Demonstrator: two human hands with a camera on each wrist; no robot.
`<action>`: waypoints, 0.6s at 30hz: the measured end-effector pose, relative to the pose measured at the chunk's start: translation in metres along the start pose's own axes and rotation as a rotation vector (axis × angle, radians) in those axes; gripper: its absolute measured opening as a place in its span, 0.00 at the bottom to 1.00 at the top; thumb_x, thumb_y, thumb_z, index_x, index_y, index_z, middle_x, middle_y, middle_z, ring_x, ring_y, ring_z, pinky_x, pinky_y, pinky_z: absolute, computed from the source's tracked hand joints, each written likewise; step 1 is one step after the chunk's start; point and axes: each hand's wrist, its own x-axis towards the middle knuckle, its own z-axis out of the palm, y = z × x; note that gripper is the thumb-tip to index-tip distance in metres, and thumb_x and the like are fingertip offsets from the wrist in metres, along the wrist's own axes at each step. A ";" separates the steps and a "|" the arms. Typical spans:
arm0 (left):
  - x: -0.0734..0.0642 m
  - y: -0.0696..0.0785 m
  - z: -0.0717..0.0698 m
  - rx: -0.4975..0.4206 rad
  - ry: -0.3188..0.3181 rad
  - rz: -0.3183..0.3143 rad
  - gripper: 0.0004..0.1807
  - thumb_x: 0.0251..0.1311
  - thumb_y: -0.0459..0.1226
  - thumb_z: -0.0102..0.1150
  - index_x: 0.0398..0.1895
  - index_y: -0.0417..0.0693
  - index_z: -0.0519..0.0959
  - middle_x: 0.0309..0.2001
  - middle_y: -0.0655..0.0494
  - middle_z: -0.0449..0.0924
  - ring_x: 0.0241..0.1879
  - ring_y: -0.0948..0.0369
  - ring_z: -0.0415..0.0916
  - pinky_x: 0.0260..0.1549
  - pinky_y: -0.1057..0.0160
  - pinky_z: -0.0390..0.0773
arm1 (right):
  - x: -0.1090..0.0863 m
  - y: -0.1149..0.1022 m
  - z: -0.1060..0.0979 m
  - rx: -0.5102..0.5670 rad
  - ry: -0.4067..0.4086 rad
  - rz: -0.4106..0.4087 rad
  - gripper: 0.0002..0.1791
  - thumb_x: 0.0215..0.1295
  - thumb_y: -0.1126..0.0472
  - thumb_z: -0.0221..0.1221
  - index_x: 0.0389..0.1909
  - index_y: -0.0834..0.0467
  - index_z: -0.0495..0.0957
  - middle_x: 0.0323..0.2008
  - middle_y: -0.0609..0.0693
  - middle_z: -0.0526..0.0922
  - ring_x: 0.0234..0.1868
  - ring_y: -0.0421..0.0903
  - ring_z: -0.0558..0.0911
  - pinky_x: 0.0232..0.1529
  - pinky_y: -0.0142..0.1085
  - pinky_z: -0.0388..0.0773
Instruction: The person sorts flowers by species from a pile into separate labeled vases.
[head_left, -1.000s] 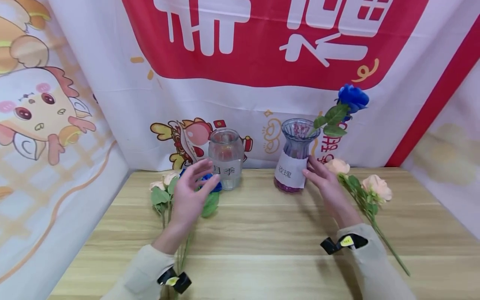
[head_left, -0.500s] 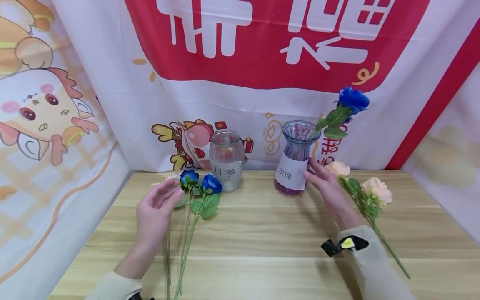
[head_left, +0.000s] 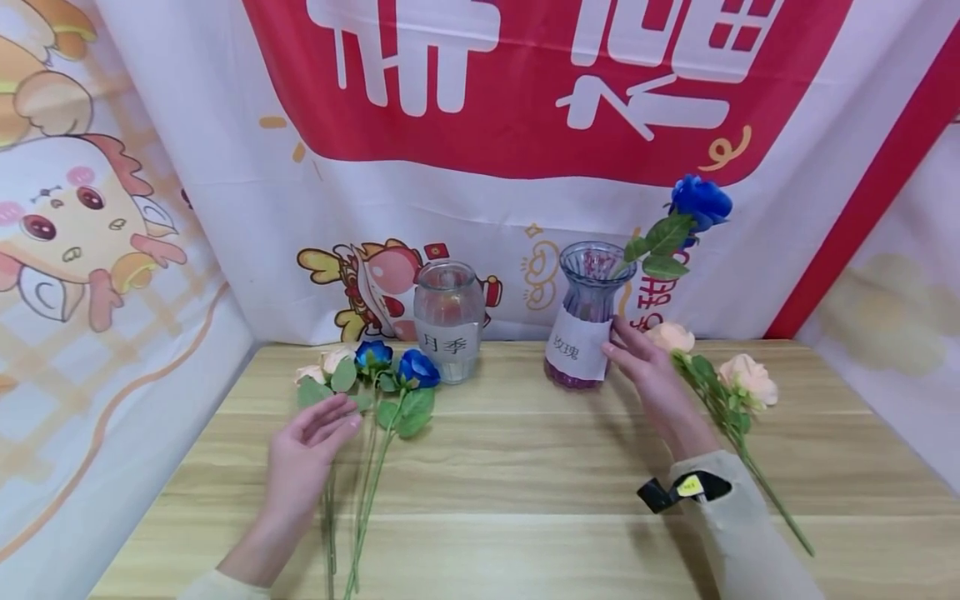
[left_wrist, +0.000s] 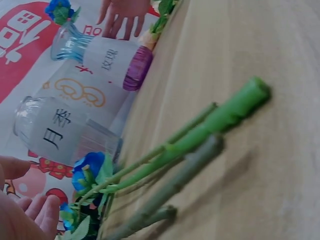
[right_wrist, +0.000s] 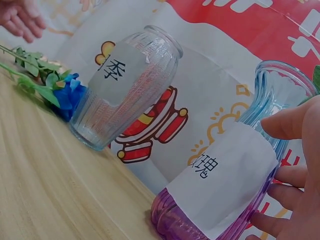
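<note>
- The blue-and-purple vase point(head_left: 588, 300) stands upright near the table's point(head_left: 525, 483) far edge, right of centre; a blue rose point(head_left: 701, 202) leans right from its mouth. The right wrist view catches only a scrap of leaf.
- The right hand point(head_left: 656, 379) touches the vase's right side; the right wrist view shows its thumb and fingers spread apart.
- The left hand point(head_left: 303, 450), loosely parted, holds nothing above the left flower stems.
- Blue roses point(head_left: 417, 369) and pale pink flowers point(head_left: 311, 373) lie there; only the left wrist view shows stem ends point(left_wrist: 257, 90).
- A clear jar point(head_left: 450, 308) stands left of the vase.
- Peach flowers point(head_left: 748, 380) lie far right.
</note>
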 end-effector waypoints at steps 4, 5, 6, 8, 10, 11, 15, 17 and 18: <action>0.004 -0.008 0.002 0.137 -0.015 -0.045 0.32 0.70 0.40 0.68 0.75 0.47 0.72 0.70 0.50 0.80 0.51 0.78 0.82 0.52 0.81 0.79 | 0.000 0.001 -0.001 -0.016 -0.004 0.010 0.40 0.84 0.55 0.51 0.87 0.54 0.42 0.88 0.50 0.43 0.88 0.55 0.48 0.87 0.56 0.44; 0.006 -0.009 0.003 0.173 -0.020 -0.054 0.32 0.70 0.41 0.69 0.74 0.47 0.72 0.71 0.48 0.79 0.52 0.75 0.83 0.50 0.82 0.79 | 0.000 0.001 -0.001 -0.017 -0.005 0.012 0.40 0.84 0.54 0.51 0.87 0.54 0.42 0.88 0.50 0.43 0.88 0.55 0.47 0.87 0.56 0.44; 0.007 -0.010 0.003 0.204 -0.023 -0.060 0.32 0.69 0.42 0.70 0.74 0.46 0.73 0.70 0.47 0.80 0.53 0.72 0.84 0.49 0.82 0.79 | 0.000 0.002 -0.001 -0.014 -0.005 0.012 0.40 0.84 0.54 0.51 0.87 0.54 0.42 0.88 0.50 0.43 0.88 0.55 0.47 0.87 0.56 0.44; 0.009 -0.012 0.003 0.254 -0.029 -0.073 0.32 0.67 0.43 0.71 0.72 0.45 0.75 0.69 0.46 0.81 0.57 0.64 0.85 0.46 0.81 0.80 | 0.001 0.002 -0.001 -0.010 -0.005 0.012 0.40 0.84 0.54 0.51 0.87 0.54 0.42 0.88 0.50 0.43 0.88 0.55 0.48 0.87 0.56 0.44; 0.011 -0.014 0.003 0.274 -0.035 -0.082 0.32 0.66 0.42 0.72 0.71 0.43 0.75 0.68 0.45 0.82 0.61 0.56 0.85 0.46 0.79 0.81 | 0.001 0.002 0.000 -0.005 -0.005 0.012 0.40 0.84 0.55 0.51 0.87 0.54 0.42 0.88 0.50 0.43 0.88 0.55 0.48 0.87 0.56 0.43; 0.011 -0.014 0.004 0.278 -0.038 -0.087 0.33 0.66 0.42 0.73 0.71 0.43 0.75 0.68 0.44 0.82 0.62 0.54 0.84 0.47 0.78 0.83 | 0.001 0.002 0.000 -0.002 -0.006 0.012 0.40 0.84 0.55 0.51 0.87 0.55 0.42 0.88 0.51 0.43 0.88 0.55 0.48 0.88 0.56 0.43; 0.013 -0.013 0.004 0.317 -0.042 -0.083 0.34 0.63 0.41 0.74 0.71 0.42 0.76 0.65 0.45 0.84 0.64 0.49 0.83 0.53 0.69 0.86 | 0.001 0.002 0.000 0.000 -0.003 0.014 0.40 0.84 0.55 0.51 0.87 0.55 0.42 0.88 0.51 0.44 0.88 0.55 0.48 0.88 0.56 0.43; 0.013 -0.012 0.004 0.342 -0.046 -0.076 0.34 0.62 0.41 0.75 0.71 0.42 0.76 0.63 0.46 0.85 0.65 0.48 0.82 0.60 0.61 0.85 | 0.001 0.002 0.000 -0.004 0.000 0.013 0.40 0.84 0.55 0.51 0.87 0.54 0.43 0.88 0.50 0.44 0.88 0.55 0.48 0.87 0.56 0.44; 0.014 -0.012 0.004 0.354 -0.049 -0.072 0.34 0.62 0.40 0.75 0.71 0.43 0.76 0.62 0.47 0.86 0.66 0.47 0.81 0.63 0.57 0.83 | 0.000 0.002 -0.001 -0.005 0.002 0.014 0.40 0.84 0.54 0.51 0.87 0.54 0.43 0.88 0.50 0.44 0.88 0.55 0.48 0.87 0.56 0.44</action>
